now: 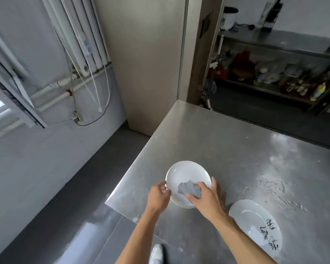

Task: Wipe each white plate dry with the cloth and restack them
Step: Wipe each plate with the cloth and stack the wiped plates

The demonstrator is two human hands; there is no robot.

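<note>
Currently under wipe: round white ceramic plate (187, 173), at the near left corner of the brushed stainless-steel table (227, 149); whether it rests on the surface or is raised just off it cannot be told.
Left hand (158, 195): pinches the plate's left rim, thumb on top and the other fingers curled at the edge; its function appears to be steadying.
Right hand (208, 199): fingers curled over the crumpled grey cloth (189, 188), pressing it into the plate's well; the thumb stands apart toward the far side.
Cloth position: touching the plate's upper face near its front edge; the far half of that face is uncovered.
Second white plate with black brush characters (255, 223): lies face up on the table, right of the right forearm, apart from the first plate and touched by neither hand.
Table condition: water streaks (272, 187) lie beyond the second plate.
Floor level: white shoe (156, 253) shows between the forearms.
Stack status: no stack is visible; the two plates lie separately.
Progress estimate: one plate is being wiped, on the upper face only as far as can be seen.
Second plate condition: wet or dry cannot be told, so it may be finished or may be waiting.
Remaining, as judged: complete the plate in hand, underside included; wipe the second plate if it is wet; set one plate on the other.
Caution: the plate in hand is close to the table corner, so the rim grip should be kept firm.
</note>
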